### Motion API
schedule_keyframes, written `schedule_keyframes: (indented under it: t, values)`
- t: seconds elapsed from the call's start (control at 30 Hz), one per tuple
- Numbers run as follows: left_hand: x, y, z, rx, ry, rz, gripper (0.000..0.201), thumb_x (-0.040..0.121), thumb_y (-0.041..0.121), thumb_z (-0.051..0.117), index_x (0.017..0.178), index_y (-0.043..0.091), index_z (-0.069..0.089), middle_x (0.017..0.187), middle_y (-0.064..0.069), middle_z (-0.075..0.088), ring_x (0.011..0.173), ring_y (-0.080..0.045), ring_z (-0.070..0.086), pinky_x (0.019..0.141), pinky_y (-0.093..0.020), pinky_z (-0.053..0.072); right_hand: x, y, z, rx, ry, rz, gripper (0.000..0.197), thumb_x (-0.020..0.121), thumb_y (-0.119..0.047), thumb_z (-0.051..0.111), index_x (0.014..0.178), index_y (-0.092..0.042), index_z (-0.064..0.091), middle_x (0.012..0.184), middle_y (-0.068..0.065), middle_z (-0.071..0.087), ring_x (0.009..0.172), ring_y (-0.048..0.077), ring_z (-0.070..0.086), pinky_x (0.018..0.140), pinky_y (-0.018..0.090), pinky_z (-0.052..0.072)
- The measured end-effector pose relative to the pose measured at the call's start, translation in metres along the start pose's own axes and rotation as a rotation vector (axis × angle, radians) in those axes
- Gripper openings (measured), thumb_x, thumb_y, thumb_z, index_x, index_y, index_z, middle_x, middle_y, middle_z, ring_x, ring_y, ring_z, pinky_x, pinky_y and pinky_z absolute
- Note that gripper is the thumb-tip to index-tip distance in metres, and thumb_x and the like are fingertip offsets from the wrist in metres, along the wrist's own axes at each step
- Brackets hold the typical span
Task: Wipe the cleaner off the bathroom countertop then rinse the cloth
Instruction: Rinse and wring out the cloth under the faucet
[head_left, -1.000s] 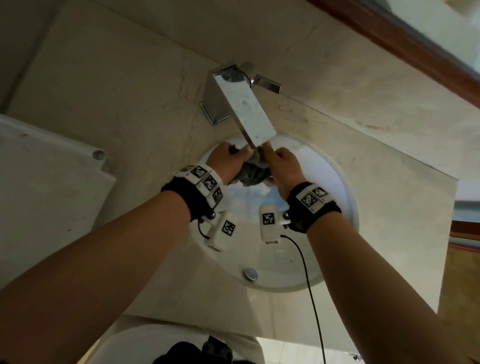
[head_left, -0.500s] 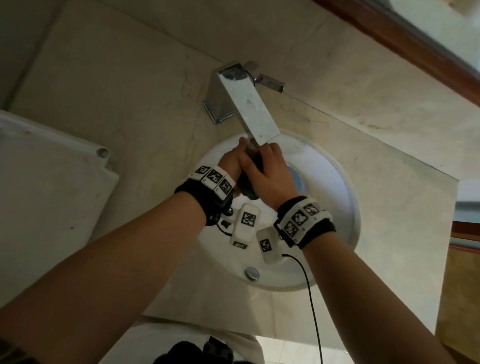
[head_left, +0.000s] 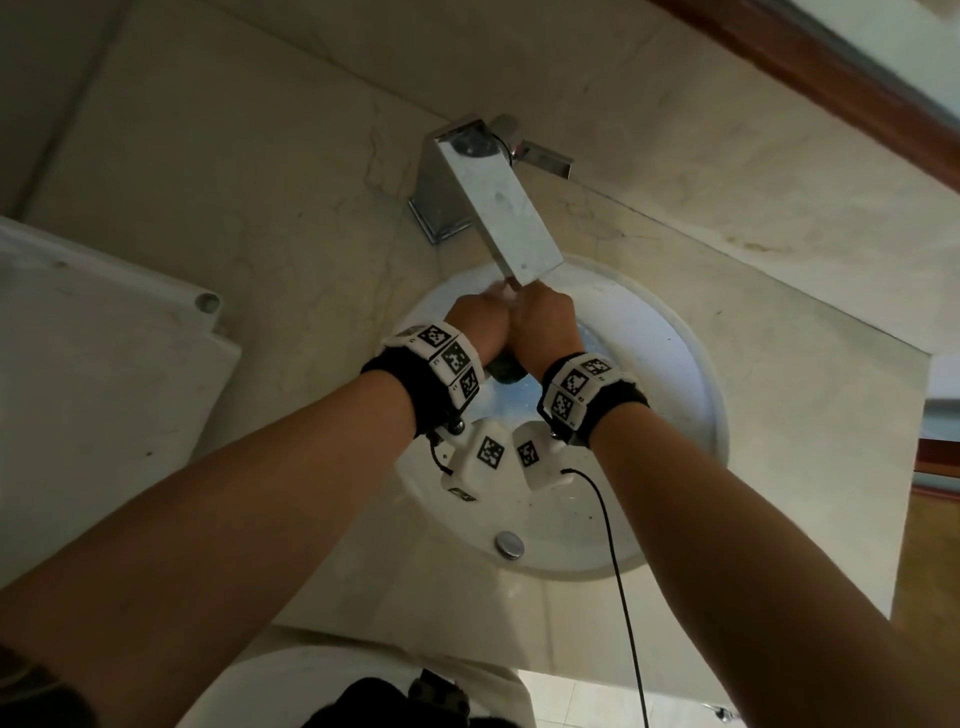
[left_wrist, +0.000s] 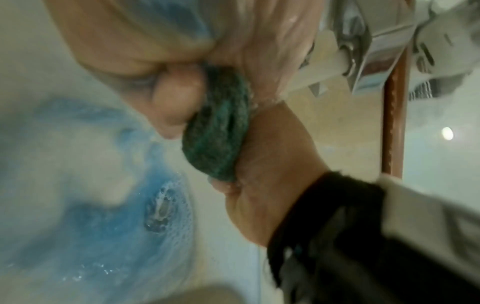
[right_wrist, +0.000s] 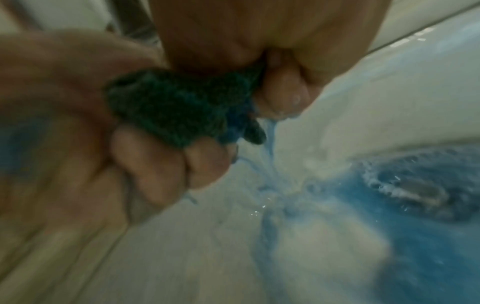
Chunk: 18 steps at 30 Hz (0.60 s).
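Observation:
A dark green wet cloth (left_wrist: 221, 131) is bunched into a tight wad between both hands under the chrome faucet spout (head_left: 514, 223), over the white round sink (head_left: 701, 374). My left hand (head_left: 478, 327) and right hand (head_left: 545, 332) are fists side by side, each gripping the cloth (right_wrist: 176, 111). In the head view only a dark bit of cloth (head_left: 506, 370) shows below the hands. Blue-tinted water (right_wrist: 271, 142) runs off the cloth and pools round the drain (left_wrist: 161, 207). The beige marble countertop (head_left: 260, 182) surrounds the basin.
A white flat panel (head_left: 78, 389) lies on the left. The faucet lever (head_left: 545, 158) points right behind the spout. A wooden mirror frame (head_left: 831, 67) runs along the back wall. A chrome button (head_left: 509, 544) sits on the basin's near wall. A black cable (head_left: 618, 571) hangs from my right wrist.
The hands held the cloth loosely between them under the spout; they have since closed together into side-by-side fists on the wadded cloth, and blue water runs out.

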<state>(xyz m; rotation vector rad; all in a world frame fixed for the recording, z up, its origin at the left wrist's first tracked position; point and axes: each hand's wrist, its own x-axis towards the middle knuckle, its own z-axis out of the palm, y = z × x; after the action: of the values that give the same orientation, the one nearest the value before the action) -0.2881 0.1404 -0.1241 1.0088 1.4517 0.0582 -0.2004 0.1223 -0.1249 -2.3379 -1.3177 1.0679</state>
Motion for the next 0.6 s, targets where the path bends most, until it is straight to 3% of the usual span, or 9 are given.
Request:
schedule_keyframes:
  t: [0.07, 0.13, 0.2, 0.27, 0.33, 0.43, 0.5, 0.6]
  values:
    - [-0.005, -0.003, -0.001, -0.088, -0.014, 0.012, 0.033, 0.102, 0.014, 0.038, 0.125, -0.005, 0.053, 0.125, -0.024, 0.060, 0.112, -0.038, 0.060, 0.091, -0.040, 0.050, 0.003, 0.004, -0.003, -0.011, 0.018, 0.008, 0.026, 0.101, -0.016, 0.038, 0.099, -0.004, 0.061, 0.098, 0.012, 0.063, 0.091, 0.028, 0.059, 0.078, 0.034, 0.040]
    - [-0.001, -0.009, 0.000, -0.101, -0.009, 0.106, 0.036, 0.103, 0.024, 0.038, 0.122, -0.001, 0.056, 0.119, -0.024, 0.061, 0.105, -0.039, 0.063, 0.082, -0.045, 0.056, 0.007, 0.009, -0.005, -0.025, 0.011, 0.022, 0.037, 0.100, -0.021, 0.039, 0.067, -0.010, 0.051, 0.072, 0.007, 0.056, 0.072, 0.023, 0.052, 0.071, 0.033, 0.039]
    - [-0.004, -0.008, -0.004, -0.161, -0.053, 0.111, 0.029, 0.100, 0.026, 0.050, 0.120, 0.008, 0.057, 0.114, -0.016, 0.063, 0.101, -0.032, 0.064, 0.079, -0.041, 0.058, 0.011, 0.018, -0.007, 0.050, 0.052, 0.099, 0.045, 0.100, -0.034, 0.042, 0.060, -0.016, 0.049, 0.066, 0.006, 0.056, 0.066, 0.022, 0.053, 0.069, 0.033, 0.044]
    - [-0.002, -0.009, -0.006, -0.230, -0.037, 0.097, 0.031, 0.090, 0.017, 0.065, 0.120, 0.014, 0.060, 0.116, -0.007, 0.064, 0.104, -0.026, 0.063, 0.089, -0.042, 0.056, 0.013, 0.029, -0.008, 0.089, 0.053, 0.187, 0.040, 0.100, -0.040, 0.044, 0.072, -0.015, 0.058, 0.078, 0.008, 0.064, 0.074, 0.024, 0.060, 0.075, 0.037, 0.052]
    - [0.000, -0.011, -0.008, -0.297, -0.009, 0.073, 0.040, 0.085, 0.008, 0.069, 0.123, 0.017, 0.061, 0.119, -0.006, 0.064, 0.107, -0.026, 0.063, 0.092, -0.045, 0.054, 0.012, 0.038, -0.011, 0.278, 0.022, 0.251, 0.025, 0.097, -0.036, 0.049, 0.096, -0.018, 0.065, 0.101, 0.007, 0.069, 0.084, 0.022, 0.064, 0.082, 0.041, 0.057]
    - [-0.001, -0.015, -0.006, -0.338, -0.043, 0.125, 0.050, 0.080, 0.000, 0.071, 0.125, 0.019, 0.060, 0.118, -0.005, 0.066, 0.109, -0.026, 0.063, 0.090, -0.046, 0.055, 0.000, 0.042, -0.016, 0.741, -0.214, 0.335, 0.037, 0.089, -0.053, 0.057, 0.119, -0.033, 0.062, 0.126, -0.003, 0.061, 0.102, 0.020, 0.062, 0.092, 0.047, 0.051]
    - [-0.002, -0.017, -0.004, -0.292, -0.064, 0.190, 0.052, 0.075, 0.000, 0.075, 0.120, 0.020, 0.062, 0.114, -0.001, 0.068, 0.107, -0.022, 0.065, 0.092, -0.044, 0.055, -0.009, 0.037, -0.017, 0.827, -0.382, 0.295, 0.060, 0.080, -0.064, 0.059, 0.125, -0.026, 0.060, 0.126, 0.002, 0.063, 0.110, 0.025, 0.064, 0.092, 0.048, 0.052]
    - [-0.004, -0.020, -0.002, -0.334, -0.018, 0.176, 0.041, 0.075, 0.011, 0.079, 0.112, 0.017, 0.064, 0.104, -0.003, 0.071, 0.095, -0.020, 0.069, 0.081, -0.043, 0.060, -0.013, 0.031, -0.011, 0.889, -0.341, 0.204, 0.070, 0.079, -0.054, 0.068, 0.124, -0.001, 0.058, 0.108, 0.017, 0.069, 0.092, 0.028, 0.070, 0.076, 0.041, 0.058]
